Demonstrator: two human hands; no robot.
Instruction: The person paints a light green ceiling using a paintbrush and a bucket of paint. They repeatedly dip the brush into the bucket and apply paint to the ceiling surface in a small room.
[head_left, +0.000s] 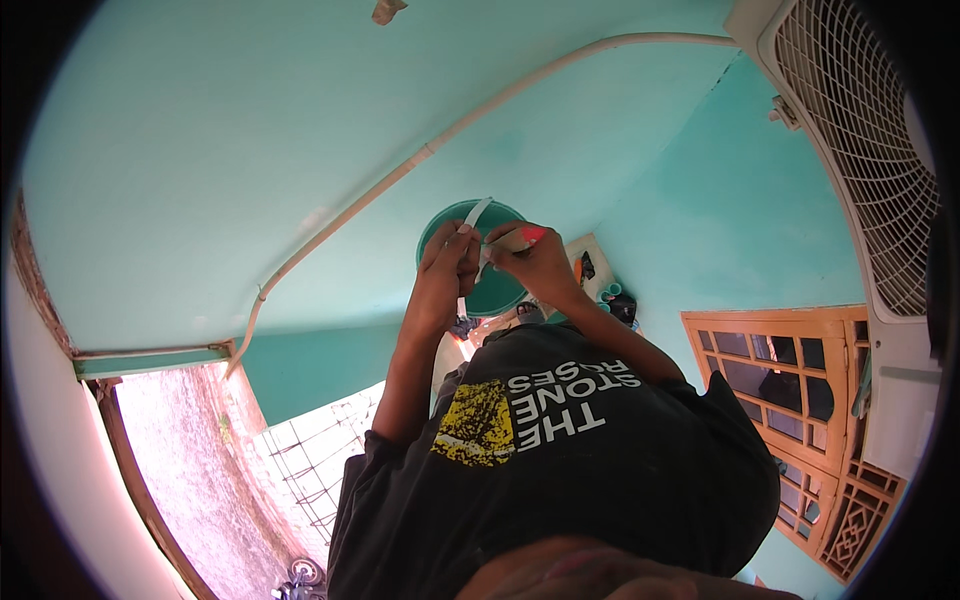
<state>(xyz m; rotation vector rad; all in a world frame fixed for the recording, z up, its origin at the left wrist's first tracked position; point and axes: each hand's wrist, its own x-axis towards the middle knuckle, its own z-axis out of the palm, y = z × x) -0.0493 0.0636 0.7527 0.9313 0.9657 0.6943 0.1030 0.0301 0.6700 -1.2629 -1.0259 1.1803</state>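
My left hand [450,256] is closed round a flat white strip [480,210]. The strip's upper end sticks out above my fingers, and a short length shows below them. Close beside it, my right hand [535,264] has its fingers pinched together near the strip. A pale piece with a red patch [534,235] shows at the top of that hand; its kind is too small to make out. Both hands are over a round teal bucket [500,296], whose inside is partly hidden by them.
A beige pipe [425,152] runs along the turquoise wall. An outdoor air-conditioning unit [850,130] hangs at upper right, above a wooden window [775,370]. Small items, some dark [622,307], lie beyond my right forearm. A metal grid [310,470] and a motorbike [303,575] show at lower left.
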